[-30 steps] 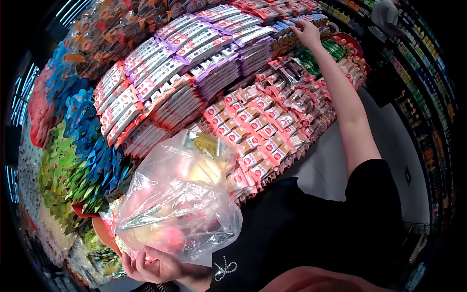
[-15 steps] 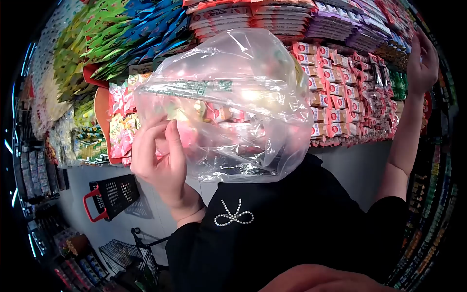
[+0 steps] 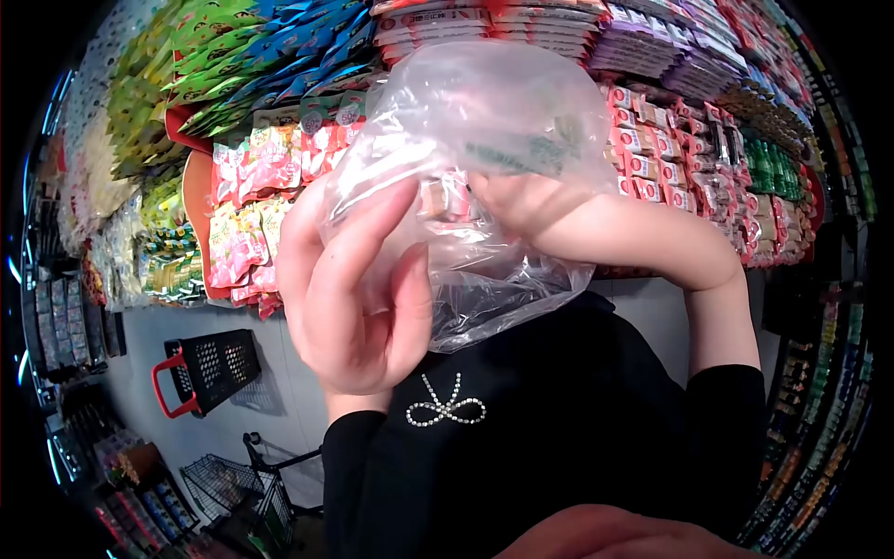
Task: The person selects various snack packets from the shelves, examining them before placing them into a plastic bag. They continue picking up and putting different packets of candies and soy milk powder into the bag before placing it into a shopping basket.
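A clear plastic bag (image 3: pixel 549 102) with green print is held up in front of my chest, and the goods behind it show through. My left hand (image 3: pixel 358 289) is curled at the bag's left side, with the thumb and fingers closed on the film. From the right, my right hand (image 3: pixel 531 207) reaches across to the middle of the bag and touches it. Its fingertips are partly covered by the crumpled plastic, so whether they grip anything is hidden.
Packs in pink wrappers (image 3: pixel 244 247) and small red-and-tan packets (image 3: pixel 643 140) fill the display just beyond the bag. Green and blue pouches (image 3: pixel 307 42) are stacked behind. On the floor at left stand a black basket with a red handle (image 3: pixel 214 373) and a wire cart (image 3: pixel 223 480).
My right hand has come from the shelf at the upper right to the bag. My left hand has shifted right and nearer the camera, and the bag has narrowed and crumpled.
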### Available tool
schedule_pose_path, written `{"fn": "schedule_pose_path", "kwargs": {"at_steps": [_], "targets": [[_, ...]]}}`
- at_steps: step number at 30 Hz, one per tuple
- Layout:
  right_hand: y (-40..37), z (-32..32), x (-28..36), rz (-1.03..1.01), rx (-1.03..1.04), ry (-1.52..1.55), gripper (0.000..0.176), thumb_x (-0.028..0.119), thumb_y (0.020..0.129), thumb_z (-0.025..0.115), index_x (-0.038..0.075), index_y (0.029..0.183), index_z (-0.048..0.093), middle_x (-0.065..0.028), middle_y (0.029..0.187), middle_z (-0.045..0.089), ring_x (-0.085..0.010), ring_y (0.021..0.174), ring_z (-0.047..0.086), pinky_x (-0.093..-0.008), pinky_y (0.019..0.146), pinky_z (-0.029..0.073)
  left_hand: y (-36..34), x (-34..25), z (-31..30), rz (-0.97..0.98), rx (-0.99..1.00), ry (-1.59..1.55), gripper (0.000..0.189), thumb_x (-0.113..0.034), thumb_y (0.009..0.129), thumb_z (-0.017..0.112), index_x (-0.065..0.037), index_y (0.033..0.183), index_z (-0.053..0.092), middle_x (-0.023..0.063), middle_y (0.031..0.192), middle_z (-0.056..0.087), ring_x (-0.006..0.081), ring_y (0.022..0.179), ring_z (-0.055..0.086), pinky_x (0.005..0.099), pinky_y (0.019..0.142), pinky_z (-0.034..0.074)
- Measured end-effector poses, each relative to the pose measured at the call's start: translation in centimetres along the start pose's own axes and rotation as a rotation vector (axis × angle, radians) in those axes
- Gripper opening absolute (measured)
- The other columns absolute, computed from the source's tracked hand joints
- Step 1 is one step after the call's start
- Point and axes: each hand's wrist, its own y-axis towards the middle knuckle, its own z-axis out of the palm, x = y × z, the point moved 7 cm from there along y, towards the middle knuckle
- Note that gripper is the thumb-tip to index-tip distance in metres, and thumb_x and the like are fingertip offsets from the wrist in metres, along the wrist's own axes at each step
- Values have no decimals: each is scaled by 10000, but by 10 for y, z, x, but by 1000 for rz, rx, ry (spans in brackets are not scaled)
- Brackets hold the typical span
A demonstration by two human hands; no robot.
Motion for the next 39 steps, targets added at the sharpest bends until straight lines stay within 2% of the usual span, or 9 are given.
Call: {"fn": "schedule_pose_path", "kwargs": {"at_steps": [16,18,21,22,26,29,32,34,39], "targets": [[-28,-17,-8,187,212,357,357,65,764,462,-15,1112,453,-232,1034,524,-338,921,549,-380,789,429,0,7,5,47,42,15,394,97,671,576,50,1061,535,226,1109,468,322,963,533,331,809,440],[-52,-50,9,-134,-206,378,471,108,777,468,-6,1223,367,-222,1035,532,-326,919,554,-380,794,428,1,5,6,89,105,45,427,23,673,654,46,1081,530,221,1111,468,327,973,527,343,809,442],[-62,-78,23,-278,-222,619,525,63,701,633,16,1178,420,-206,1066,520,-346,971,525,-394,829,424,4,5,5,54,157,-22,517,-99,641,732,31,1100,532,211,1108,463,328,986,517,355,814,440],[-66,-77,26,-281,-227,613,525,63,701,633,16,1178,420,-206,1066,520,-346,971,525,-394,829,424,3,6,6,64,145,-37,628,-245,561,782,0,1093,556,187,1085,459,303,943,518,341,796,440],[-89,-87,40,-622,-412,1031,553,-83,700,612,0,1189,365,-212,1159,461,-337,1092,470,-409,905,381,-2,2,12,52,198,-66,653,-330,464,807,-69,1033,618,133,1012,439,258,884,489,327,729,430],[-96,-81,45,-745,-386,1237,464,-68,711,608,-12,1130,418,-227,1173,447,-345,1110,451,-406,900,389,-12,4,23,14,316,-137,651,-315,459,804,-68,1032,617,128,1005,439,272,910,481,345,719,430],[-93,-71,53,-495,-228,960,222,-33,598,666,20,804,600,-165,1096,540,-284,1013,539,-353,796,451,-12,5,29,44,402,-239,632,-276,481,788,-49,1040,600,126,992,454,277,869,505,349,692,436],[-94,-62,51,-473,-252,1012,206,-12,609,666,32,805,620,-159,1084,541,-292,988,546,-360,787,454,-16,6,32,-72,467,-290,432,-149,565,756,-47,971,649,112,1042,474,259,969,524,338,811,446],[-110,-85,50,-570,-589,829,246,42,671,672,29,913,633,-164,1071,513,-301,916,537,-380,784,456,-15,4,31,-7,420,-332,371,-41,570,728,-61,933,655,94,996,492,244,873,550,317,730,455]]}}
